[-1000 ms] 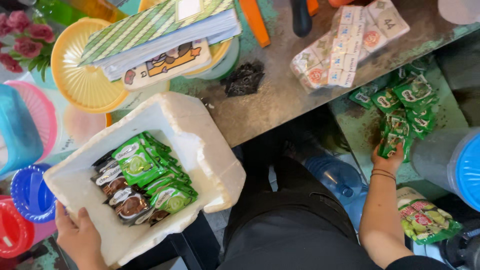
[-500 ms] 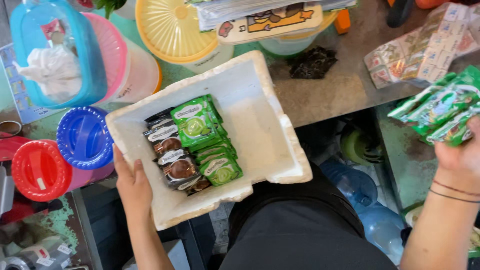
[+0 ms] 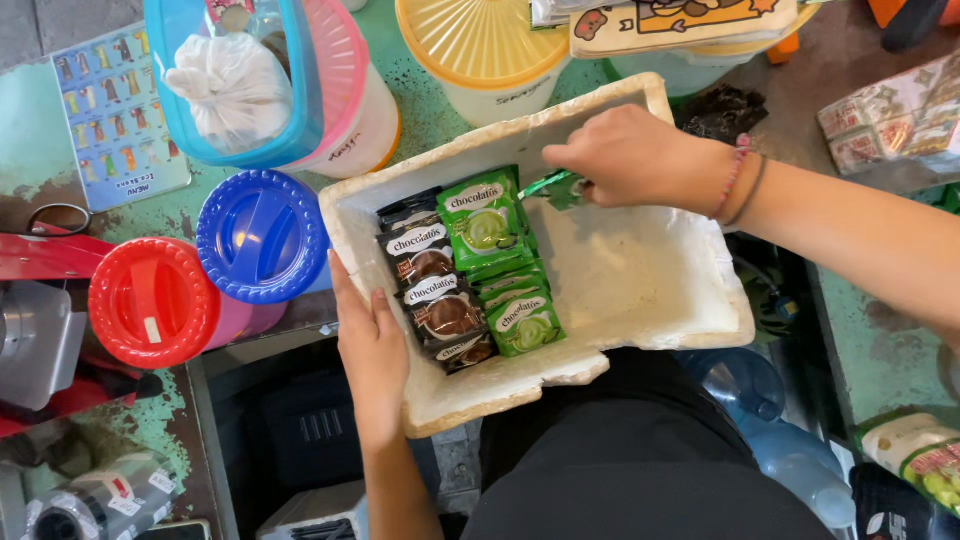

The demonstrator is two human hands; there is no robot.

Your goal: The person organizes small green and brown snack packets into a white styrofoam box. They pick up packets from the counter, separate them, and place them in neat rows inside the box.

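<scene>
A white foam box (image 3: pixel 650 300) rests on my lap, tilted. Inside, on its left half, lie rows of green snack packets (image 3: pixel 487 222) and dark brown snack packets (image 3: pixel 425 262). My left hand (image 3: pixel 370 355) presses flat against the box's left wall and holds it. My right hand (image 3: pixel 625 155) reaches in over the box's far rim, its fingers closed on green packets (image 3: pixel 555 187) that stick out just beside the stacked green row. Most of what that hand holds is hidden under the fingers.
On the counter to the left stand a blue-lidded jar (image 3: pixel 262 235), a red-lidded jar (image 3: pixel 152 300) and a blue and pink container (image 3: pixel 280 85) with a white bag. A yellow-lidded tub (image 3: pixel 485 45) sits behind the box. Wrapped packs (image 3: pixel 890 120) lie right; water bottles (image 3: pixel 770 420) below.
My right hand has come from the far right with the green packets and now reaches into the box. The view has shifted left; my left hand still holds the box.
</scene>
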